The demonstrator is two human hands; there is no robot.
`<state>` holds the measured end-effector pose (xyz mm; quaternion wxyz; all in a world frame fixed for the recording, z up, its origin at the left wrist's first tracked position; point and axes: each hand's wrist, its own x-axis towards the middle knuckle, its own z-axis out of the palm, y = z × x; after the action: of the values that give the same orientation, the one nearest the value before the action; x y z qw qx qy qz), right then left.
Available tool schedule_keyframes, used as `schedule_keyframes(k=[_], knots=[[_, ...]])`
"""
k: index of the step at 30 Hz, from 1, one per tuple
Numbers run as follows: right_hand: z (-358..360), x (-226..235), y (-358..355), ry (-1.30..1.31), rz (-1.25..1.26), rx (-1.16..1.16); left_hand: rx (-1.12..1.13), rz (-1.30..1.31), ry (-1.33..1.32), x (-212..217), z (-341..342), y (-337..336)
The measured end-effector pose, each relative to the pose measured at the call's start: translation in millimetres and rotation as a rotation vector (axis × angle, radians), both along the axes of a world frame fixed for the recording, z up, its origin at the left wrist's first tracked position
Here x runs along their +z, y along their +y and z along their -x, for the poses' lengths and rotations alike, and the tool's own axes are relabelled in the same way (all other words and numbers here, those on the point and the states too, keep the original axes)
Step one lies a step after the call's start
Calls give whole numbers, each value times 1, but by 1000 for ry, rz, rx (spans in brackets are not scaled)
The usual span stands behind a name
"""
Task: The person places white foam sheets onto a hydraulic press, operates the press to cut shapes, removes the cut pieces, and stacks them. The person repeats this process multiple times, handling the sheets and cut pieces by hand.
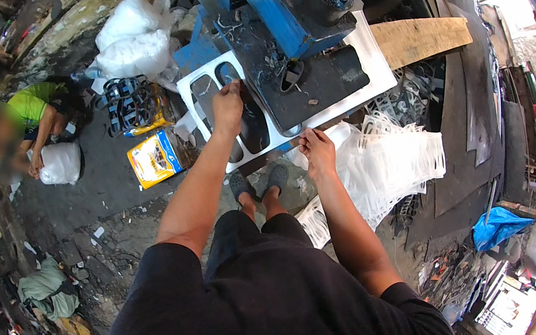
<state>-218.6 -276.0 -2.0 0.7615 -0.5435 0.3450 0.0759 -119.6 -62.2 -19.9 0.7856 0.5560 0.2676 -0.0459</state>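
A white sheet with long sole-shaped cut-outs lies across the bed of a blue press. My left hand is closed on the narrow strip between two of its openings. At the sheet's front edge my right hand is closed, its fingertips pinched together; whatever they hold is too small to make out. Under the press head, a dark loop-shaped cutting die rests on a black board, with small scraps around it.
White cut-out sheet scraps are heaped right of my legs. A yellow-and-blue bag lies left on the floor, beside dark strap-like pieces and white plastic bags. Farther left a crouching person handles a white bag. A brown board juts out right.
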Motion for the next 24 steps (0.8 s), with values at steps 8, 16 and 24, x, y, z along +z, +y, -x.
schedule_keyframes(k=[8, 16, 24], knots=[[-26, 0, -9, -68, -7, -33, -56, 69, 26, 32, -20, -4], [-72, -10, -29, -119, 93, -72, -77, 420, -17, 54, -54, -19], [-77, -10, -57, -76, 368, 213, 126, 339, 61, 56, -48, -10]])
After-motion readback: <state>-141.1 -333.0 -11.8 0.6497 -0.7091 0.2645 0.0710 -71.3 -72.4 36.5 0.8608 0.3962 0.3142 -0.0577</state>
